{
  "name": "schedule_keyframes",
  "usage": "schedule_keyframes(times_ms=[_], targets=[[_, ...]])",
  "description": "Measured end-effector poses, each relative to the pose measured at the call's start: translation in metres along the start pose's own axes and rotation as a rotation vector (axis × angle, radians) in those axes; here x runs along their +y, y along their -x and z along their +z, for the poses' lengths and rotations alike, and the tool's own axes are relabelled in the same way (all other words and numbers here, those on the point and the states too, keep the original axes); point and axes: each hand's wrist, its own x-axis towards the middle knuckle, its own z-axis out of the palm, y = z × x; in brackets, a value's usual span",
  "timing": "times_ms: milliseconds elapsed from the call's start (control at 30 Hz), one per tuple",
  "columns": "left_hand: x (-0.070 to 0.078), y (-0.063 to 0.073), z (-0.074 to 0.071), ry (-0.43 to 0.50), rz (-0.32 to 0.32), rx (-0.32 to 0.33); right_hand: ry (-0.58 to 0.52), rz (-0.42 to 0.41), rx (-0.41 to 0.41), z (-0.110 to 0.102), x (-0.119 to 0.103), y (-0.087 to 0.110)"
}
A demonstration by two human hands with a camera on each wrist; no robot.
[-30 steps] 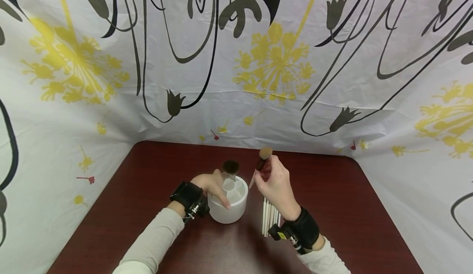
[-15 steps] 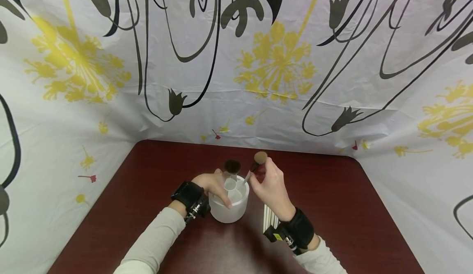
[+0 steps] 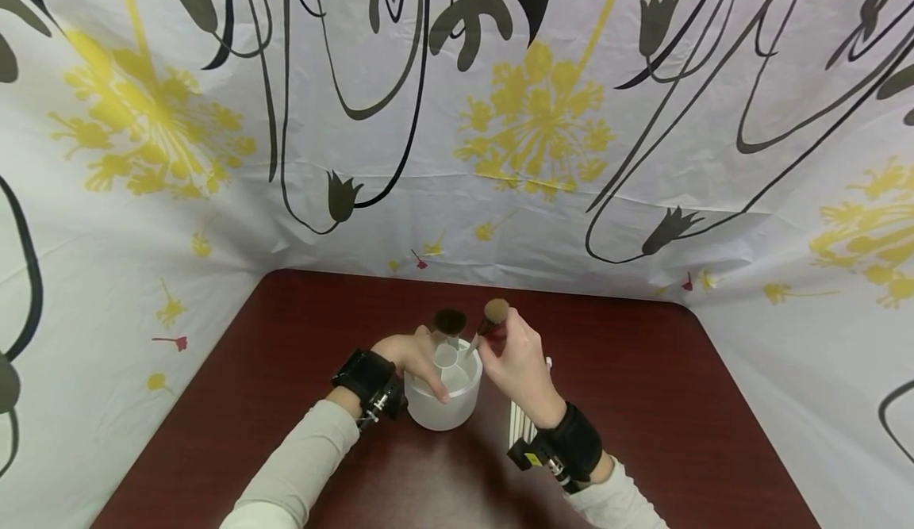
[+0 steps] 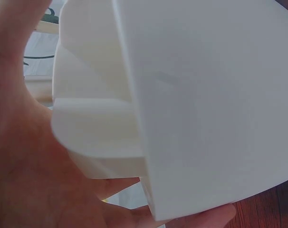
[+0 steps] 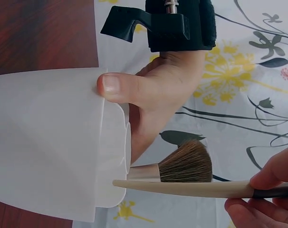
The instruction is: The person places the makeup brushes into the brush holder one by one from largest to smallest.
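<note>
On the desk [image 3: 286,370], the holder [image 3: 441,402] is being gripped by the left hand [image 3: 412,354] while a brush [image 3: 485,327], pinched in the right hand [image 3: 520,366] fingers, is being lowered handle-first in, calling for an aimed release beside the dark brush [image 3: 448,324].

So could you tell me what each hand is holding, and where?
Left hand grips the white holder at its rim; right hand pinches a brush near its dark ferrule.

Left hand [image 3: 414,360] sits against the left side of the white round plastic compartmented holder [image 3: 443,406], thumb hooked over its rim, fingers curled round the wall; forearm in a pale sleeve runs down-left from the holder, black wrist strap behind the hand. Right hand [image 3: 517,358] hangs just right of and above the holder, fingertips [image 5: 270,173] pinching the cream-handled tan-bristled makeup brush [image 3: 485,324], handle tip at the holder's rim. Right wrist carries a black strap too.
</note>
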Motion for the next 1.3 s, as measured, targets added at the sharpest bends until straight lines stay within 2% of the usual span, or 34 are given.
schedule_keyframes(times_ms=[267,433,567,800,1100,1300], targets=[[0.001,0.000,0.000,-0.020,0.014,0.006,-0.006,0.022,-0.025,0.003,0.003,0.003],[0.001,0.001,0.001,0.002,0.020,0.009,0.003,0.048,-0.037,0.006,0.006,0.005],[0.001,0.002,0.001,0.009,0.018,0.013,0.037,0.056,-0.051,0.008,0.008,0.006],[0.000,0.001,0.000,0.002,0.009,0.010,0.003,0.097,-0.066,0.013,0.013,0.010],[-0.001,0.001,-0.001,-0.020,0.005,0.006,0.024,0.133,-0.093,0.019,0.017,0.013],[-0.002,0.000,-0.001,-0.023,0.007,0.008,0.006,0.114,-0.079,0.022,0.019,0.015]])
